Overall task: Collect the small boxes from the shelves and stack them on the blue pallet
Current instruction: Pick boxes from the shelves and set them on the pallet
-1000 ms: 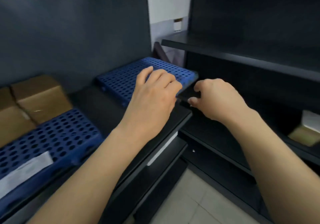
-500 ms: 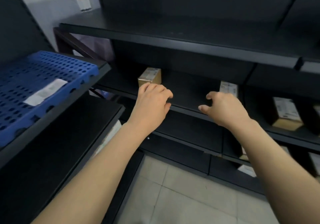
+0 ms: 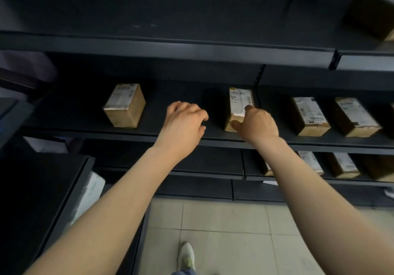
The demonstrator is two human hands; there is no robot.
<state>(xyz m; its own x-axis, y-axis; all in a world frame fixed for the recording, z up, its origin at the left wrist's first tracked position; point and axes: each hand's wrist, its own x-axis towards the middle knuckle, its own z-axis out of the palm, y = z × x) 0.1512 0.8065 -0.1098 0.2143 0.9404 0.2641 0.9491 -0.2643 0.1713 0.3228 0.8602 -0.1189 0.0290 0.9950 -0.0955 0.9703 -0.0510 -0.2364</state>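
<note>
Dark metal shelving over a tiled floor. The blue pallet isn't in view, so stack progress can't be judged. Mid shelf: an end carton sits well left of the left hand, whose fingers are loosely curled w/ nothing held. The right hand pinches the middle carton, thumb on its near end, forefinger on the label. The next carton and far carton stand right of those fingers, w/ lower-shelf cartons beneath. Prob. most still to collect.

small boxes | brown cardboard, white labels | upright, spaced along shelf
</note>
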